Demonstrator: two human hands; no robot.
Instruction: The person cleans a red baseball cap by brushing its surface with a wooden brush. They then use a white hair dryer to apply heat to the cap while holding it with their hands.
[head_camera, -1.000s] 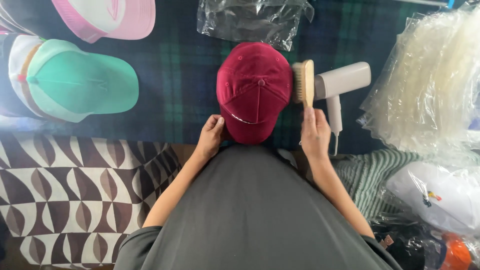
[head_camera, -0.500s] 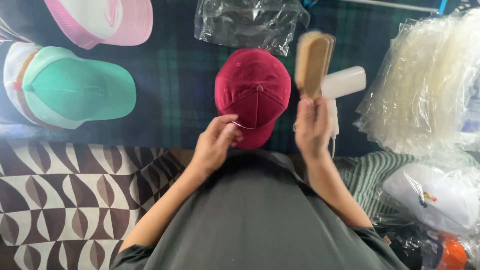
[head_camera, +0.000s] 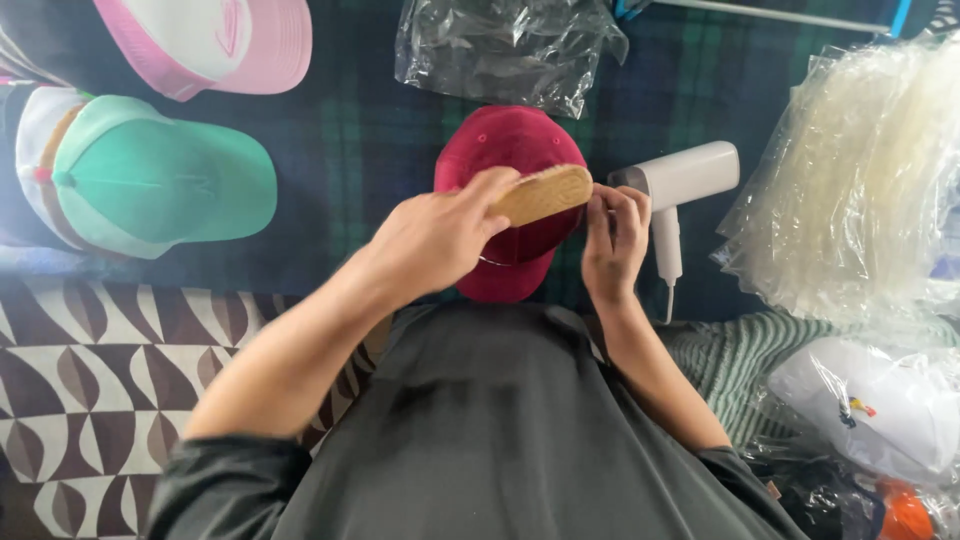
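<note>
The left hand has its grip closed around a wooden brush, holding it across the top of a dark red cap. The cap lies on a dark plaid cloth spread over the worktop, directly in front of the person, its peak pointing toward their grey shirt. The right hand has its fingers curled at the far end of the brush and the cap's right edge; whether it pinches either one I cannot tell.

Just beside that hand lies a white hair dryer. A crumpled clear plastic bag sits beyond the cap. To the left are a green cap and a pink cap. A stack of clear bags is on the right.
</note>
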